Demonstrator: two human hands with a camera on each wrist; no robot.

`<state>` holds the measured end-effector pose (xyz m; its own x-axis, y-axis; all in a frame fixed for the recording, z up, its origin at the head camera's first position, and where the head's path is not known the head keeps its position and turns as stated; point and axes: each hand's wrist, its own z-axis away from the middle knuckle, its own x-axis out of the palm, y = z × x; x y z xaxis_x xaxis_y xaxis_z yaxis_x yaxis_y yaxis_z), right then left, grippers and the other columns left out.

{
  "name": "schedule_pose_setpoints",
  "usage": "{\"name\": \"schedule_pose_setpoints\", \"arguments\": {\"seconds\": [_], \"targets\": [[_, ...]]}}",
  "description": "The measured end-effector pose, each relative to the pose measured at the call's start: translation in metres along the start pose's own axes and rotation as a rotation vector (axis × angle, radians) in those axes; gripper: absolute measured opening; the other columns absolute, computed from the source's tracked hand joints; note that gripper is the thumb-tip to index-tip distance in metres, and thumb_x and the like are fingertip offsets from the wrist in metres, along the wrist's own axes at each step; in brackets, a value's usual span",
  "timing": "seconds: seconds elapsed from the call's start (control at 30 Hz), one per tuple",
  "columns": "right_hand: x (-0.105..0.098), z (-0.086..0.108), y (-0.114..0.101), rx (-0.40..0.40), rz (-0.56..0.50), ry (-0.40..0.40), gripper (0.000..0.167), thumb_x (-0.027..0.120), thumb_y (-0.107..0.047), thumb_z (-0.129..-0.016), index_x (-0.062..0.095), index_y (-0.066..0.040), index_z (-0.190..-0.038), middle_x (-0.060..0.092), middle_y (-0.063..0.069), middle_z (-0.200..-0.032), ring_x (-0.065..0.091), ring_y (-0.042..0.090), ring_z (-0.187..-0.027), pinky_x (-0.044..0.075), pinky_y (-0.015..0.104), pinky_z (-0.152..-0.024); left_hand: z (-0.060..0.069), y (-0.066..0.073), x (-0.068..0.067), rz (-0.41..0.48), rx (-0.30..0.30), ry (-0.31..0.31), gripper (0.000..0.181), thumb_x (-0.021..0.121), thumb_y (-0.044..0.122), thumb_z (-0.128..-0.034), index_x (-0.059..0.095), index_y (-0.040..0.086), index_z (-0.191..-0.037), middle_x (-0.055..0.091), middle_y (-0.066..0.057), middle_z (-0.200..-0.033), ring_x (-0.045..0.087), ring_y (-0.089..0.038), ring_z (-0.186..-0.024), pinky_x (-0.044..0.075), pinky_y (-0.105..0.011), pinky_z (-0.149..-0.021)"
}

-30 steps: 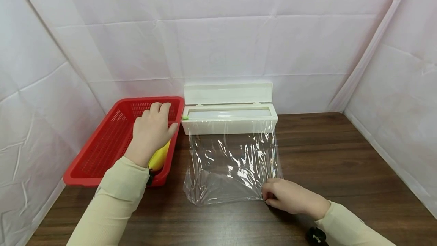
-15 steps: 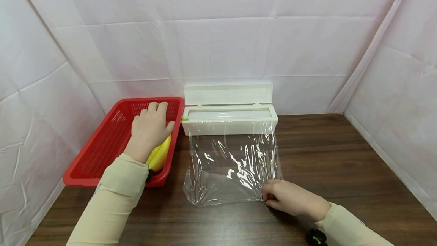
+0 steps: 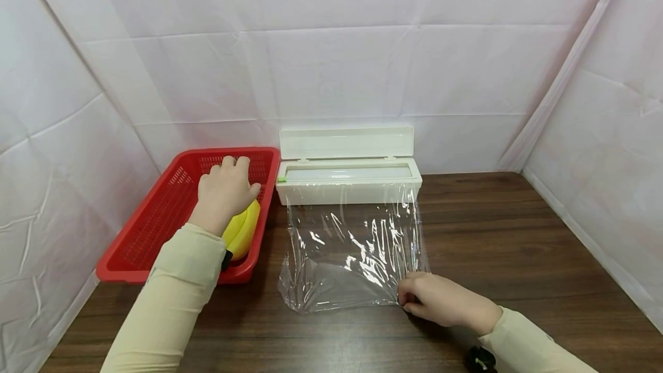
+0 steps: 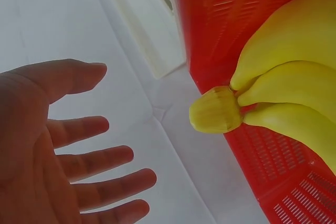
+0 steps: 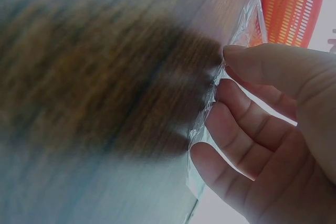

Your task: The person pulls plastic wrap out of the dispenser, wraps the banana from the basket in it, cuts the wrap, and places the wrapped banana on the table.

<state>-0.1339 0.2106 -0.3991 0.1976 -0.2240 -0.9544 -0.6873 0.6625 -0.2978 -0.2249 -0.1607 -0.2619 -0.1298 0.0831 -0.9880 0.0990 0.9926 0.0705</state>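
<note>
My left hand hovers above the red basket, its fingers apart and holding nothing. Below it a bunch of yellow bananas lies against the basket's right side. In the left wrist view the bananas join at a stubby stem, a short way from the fingertips. My right hand pinches the near right corner of a sheet of clear plastic wrap. That sheet stretches from a white wrap dispenser box toward me. In the right wrist view the film's edge runs along the fingertips.
The dispenser's lid stands raised at the back, and a small green piece sits at the box's left end. Dark wooden table lies under everything. White cloth walls close off the back and both sides.
My left hand has shifted slightly left and toward me above the basket, uncovering more of the bananas. The right hand and the plastic wrap stay where they were.
</note>
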Motion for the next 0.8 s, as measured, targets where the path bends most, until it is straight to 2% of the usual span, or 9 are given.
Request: {"name": "schedule_pose_setpoints", "arguments": {"seconds": [0.33, 0.8], "targets": [[0.000, 0.001, 0.000, -0.007, 0.006, 0.006, 0.016, 0.066, -0.007, -0.081, 0.059, -0.021, -0.076, 0.052, -0.013, -0.078, 0.047, -0.001, -0.074, 0.044, 0.019, -0.064, -0.008, -0.005, 0.003, 0.010, 0.000, -0.063, 0.052, 0.057, 0.026, -0.0881, 0.043, -0.002, -0.130, 0.049, -0.027, -0.121, 0.051, -0.045, -0.105, 0.045, -0.060, -0.087], [0.000, 0.001, -0.001, -0.001, 0.003, 0.003, 0.016, 0.066, -0.008, -0.081, 0.059, -0.021, -0.076, 0.052, -0.012, -0.079, 0.047, -0.002, -0.073, 0.044, 0.019, -0.063, -0.016, -0.011, 0.011, 0.032, -0.037, -0.153, 0.055, 0.060, 0.023, -0.0870, 0.043, -0.002, -0.133, 0.046, -0.029, -0.126, 0.050, -0.047, -0.107, 0.043, -0.063, -0.090]]}}
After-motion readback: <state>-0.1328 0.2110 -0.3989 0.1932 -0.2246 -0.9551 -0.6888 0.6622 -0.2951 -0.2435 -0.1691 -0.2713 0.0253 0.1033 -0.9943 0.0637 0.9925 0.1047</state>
